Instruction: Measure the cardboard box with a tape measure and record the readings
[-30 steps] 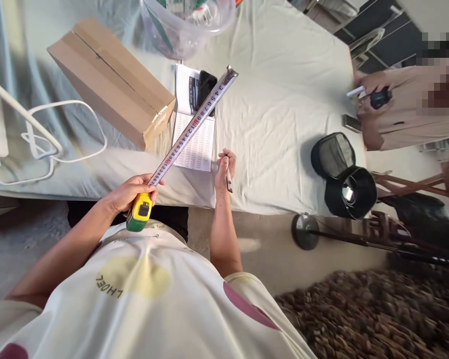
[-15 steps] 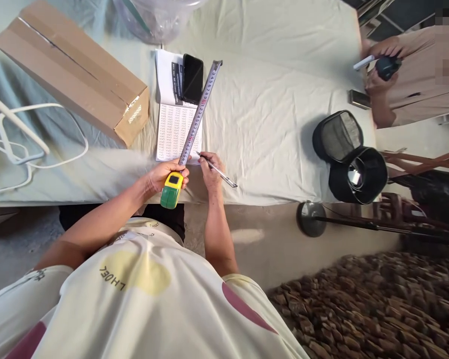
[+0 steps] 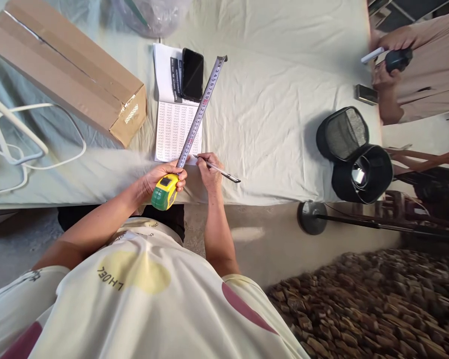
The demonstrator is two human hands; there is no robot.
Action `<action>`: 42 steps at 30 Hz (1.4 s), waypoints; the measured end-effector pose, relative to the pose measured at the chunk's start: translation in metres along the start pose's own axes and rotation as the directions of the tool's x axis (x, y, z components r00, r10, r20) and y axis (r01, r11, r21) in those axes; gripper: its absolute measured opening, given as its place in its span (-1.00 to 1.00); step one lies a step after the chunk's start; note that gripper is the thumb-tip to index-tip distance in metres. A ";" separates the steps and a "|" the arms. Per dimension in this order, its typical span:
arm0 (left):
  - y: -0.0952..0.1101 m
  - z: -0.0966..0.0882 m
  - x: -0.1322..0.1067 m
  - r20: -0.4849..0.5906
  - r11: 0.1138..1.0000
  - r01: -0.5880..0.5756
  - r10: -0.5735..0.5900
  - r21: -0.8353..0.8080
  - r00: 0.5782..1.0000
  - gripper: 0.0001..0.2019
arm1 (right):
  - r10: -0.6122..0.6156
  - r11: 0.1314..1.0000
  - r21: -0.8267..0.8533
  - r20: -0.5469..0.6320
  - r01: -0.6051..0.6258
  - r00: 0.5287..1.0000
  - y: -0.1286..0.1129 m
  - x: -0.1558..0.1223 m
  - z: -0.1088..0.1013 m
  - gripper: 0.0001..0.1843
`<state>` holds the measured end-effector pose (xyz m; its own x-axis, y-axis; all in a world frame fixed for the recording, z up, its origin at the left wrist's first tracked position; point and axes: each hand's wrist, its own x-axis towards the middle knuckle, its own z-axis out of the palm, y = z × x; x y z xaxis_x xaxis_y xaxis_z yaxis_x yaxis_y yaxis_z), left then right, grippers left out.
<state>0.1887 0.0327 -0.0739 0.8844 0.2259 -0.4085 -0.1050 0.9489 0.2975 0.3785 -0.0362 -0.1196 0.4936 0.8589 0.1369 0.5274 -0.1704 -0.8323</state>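
My left hand (image 3: 160,178) is closed around a yellow and green tape measure (image 3: 165,192) at the table's near edge. Its metal blade (image 3: 196,115) is pulled out and slants up and right, crossing over a printed booklet (image 3: 177,128). In my right hand (image 3: 210,170) is a pen (image 3: 224,173), gripped in a writing hold, its tip at the booklet's lower right corner. A black smartphone (image 3: 192,75) rests on the booklet's upper part, left of the blade.
A long cardboard box (image 3: 71,75) and a white cable (image 3: 41,109) lie to the left. Behind is a clear plastic bag (image 3: 155,17). On the right sit an open black case (image 3: 362,172) and a small dark box (image 3: 366,93). Another person's hands (image 3: 391,65) hold a dark object.
The tape measure's case has turned and shifted slightly left in my left hand. The blade's far end has moved a little to the right. My right hand keeps the pen near the same corner.
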 end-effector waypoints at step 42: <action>0.006 0.015 -0.008 -0.089 0.998 0.027 -0.022 0.054 0.996 -0.85 | 0.006 1.000 -0.023 -0.075 -0.008 0.997 0.007 -0.003 0.003 -0.82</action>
<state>0.1875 0.0332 -0.0554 0.8423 0.2237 -0.4905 -0.0562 0.9413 0.3327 0.3786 -0.0388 -0.1278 0.5470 0.8194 0.1713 0.5394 -0.1885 -0.8207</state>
